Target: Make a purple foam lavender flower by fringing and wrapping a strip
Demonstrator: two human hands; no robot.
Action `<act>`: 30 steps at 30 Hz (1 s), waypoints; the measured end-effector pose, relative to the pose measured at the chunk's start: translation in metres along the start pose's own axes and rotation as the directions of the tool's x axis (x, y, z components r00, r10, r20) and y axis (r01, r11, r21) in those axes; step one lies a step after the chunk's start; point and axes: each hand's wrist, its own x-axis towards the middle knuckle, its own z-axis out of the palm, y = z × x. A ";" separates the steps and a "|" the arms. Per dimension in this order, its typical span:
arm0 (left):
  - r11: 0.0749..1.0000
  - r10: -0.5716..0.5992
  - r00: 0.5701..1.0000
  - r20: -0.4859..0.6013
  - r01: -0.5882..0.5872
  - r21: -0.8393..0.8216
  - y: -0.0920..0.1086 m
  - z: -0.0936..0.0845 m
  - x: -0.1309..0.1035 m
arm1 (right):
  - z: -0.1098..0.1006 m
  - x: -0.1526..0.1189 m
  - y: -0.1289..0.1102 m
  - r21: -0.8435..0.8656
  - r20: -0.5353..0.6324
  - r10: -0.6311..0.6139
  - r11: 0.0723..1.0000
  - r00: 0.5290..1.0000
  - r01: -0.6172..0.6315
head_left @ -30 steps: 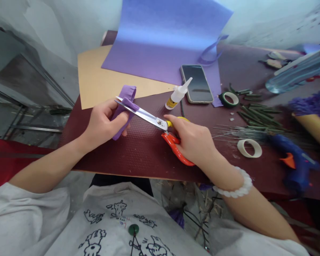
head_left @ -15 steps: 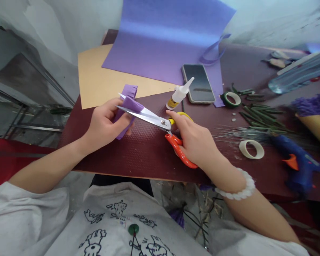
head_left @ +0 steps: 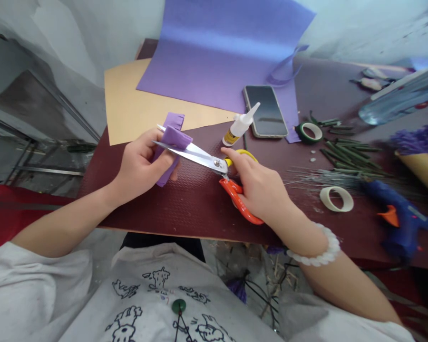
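Note:
My left hand (head_left: 146,159) pinches a folded purple paper strip (head_left: 177,137), with its thumb in front and the other fingers partly hidden behind. Short cuts show along the strip's upper end. In my right hand (head_left: 258,183) are scissors (head_left: 199,156) with one yellow and one red-orange handle. Their blades are parted and point left, with the strip between them near my left fingertips. A small white glue bottle (head_left: 237,129) with a pointed nozzle stands just beyond the scissors' handles.
A large purple sheet (head_left: 214,66) and a tan sheet (head_left: 128,104) lie at the back, beside a phone (head_left: 266,111). To the right are green tape (head_left: 309,133), green stems (head_left: 353,154), thin wires (head_left: 317,178), a white tape roll (head_left: 336,199) and a blue glue gun (head_left: 401,218).
The scissors and my right hand have shifted very slightly left. The folded strip's free end sits slightly higher between the blades. My left hand has barely moved.

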 end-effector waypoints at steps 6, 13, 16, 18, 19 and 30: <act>1.000 0.029 0.999 0.018 -0.029 0.004 0.000 0.000 0.000 | 0.001 -0.001 0.000 -0.006 0.003 0.005 1.000 1.000 -0.005; 0.995 0.094 0.995 0.038 -0.093 -0.026 -0.002 0.001 0.002 | 0.001 0.000 0.001 -0.020 -0.039 -0.023 1.000 0.999 0.022; 0.996 0.079 0.996 0.039 -0.078 -0.030 -0.001 0.001 0.002 | 0.000 -0.001 0.000 -0.030 -0.042 -0.018 0.999 0.999 0.016; 0.998 0.059 0.998 0.029 -0.058 -0.035 0.001 0.002 0.002 | -0.001 -0.002 0.000 -0.045 -0.042 -0.009 0.999 0.999 0.007; 0.998 0.050 0.999 0.023 -0.049 -0.037 0.003 0.003 0.002 | -0.001 -0.002 -0.001 -0.052 -0.045 -0.006 0.999 0.999 0.003; 0.995 0.047 0.999 -0.023 -0.049 -0.083 0.002 0.000 0.002 | -0.003 -0.002 0.001 -0.021 -0.059 -0.066 0.998 0.996 0.064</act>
